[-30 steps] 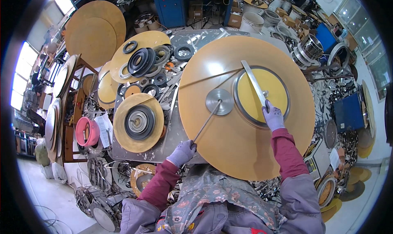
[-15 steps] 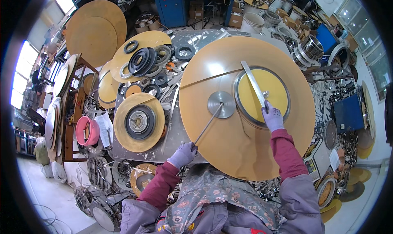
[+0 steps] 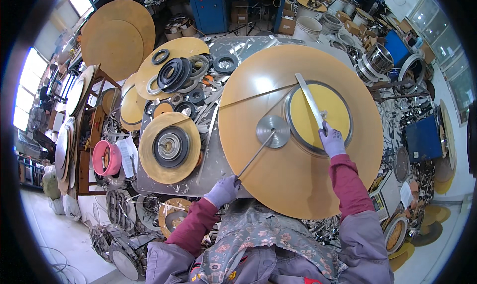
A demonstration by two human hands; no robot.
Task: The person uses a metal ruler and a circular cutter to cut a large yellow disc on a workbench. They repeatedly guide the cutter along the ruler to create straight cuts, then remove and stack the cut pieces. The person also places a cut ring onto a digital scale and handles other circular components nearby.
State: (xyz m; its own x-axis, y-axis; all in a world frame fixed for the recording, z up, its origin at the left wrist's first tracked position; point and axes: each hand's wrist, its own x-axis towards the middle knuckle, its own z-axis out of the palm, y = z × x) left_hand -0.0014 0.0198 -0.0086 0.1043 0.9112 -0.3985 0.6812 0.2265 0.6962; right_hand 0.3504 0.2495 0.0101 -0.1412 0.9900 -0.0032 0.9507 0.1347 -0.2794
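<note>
My left hand (image 3: 223, 190), in a pale lilac glove, is closed round the near end of a thin metal rod (image 3: 256, 156). The rod's far end meets the centre of a small grooved metal disc (image 3: 280, 130) on a large tan disc (image 3: 283, 184). My right hand (image 3: 333, 140), gloved alike, grips the lower end of a flat metal bar (image 3: 308, 99). The bar slants across a yellow round plate (image 3: 335, 100) rimmed by a grey ring (image 3: 286, 117). A thin dark strip (image 3: 248, 101) crosses the tan disc from its left edge toward the ring.
Left of the large disc, a smaller tan disc bears stacked rings (image 3: 158, 160) on the grey table (image 3: 213, 172). Black rings (image 3: 174, 75) and metal scraps lie behind it. A pink basin (image 3: 106, 158) stands at the left, a blue box (image 3: 423, 137) at the right.
The small grooved disc has shifted right and slightly nearer, with the rod following. The bar's far end has moved slightly right. A strip's loose tail now trails behind the small disc.
</note>
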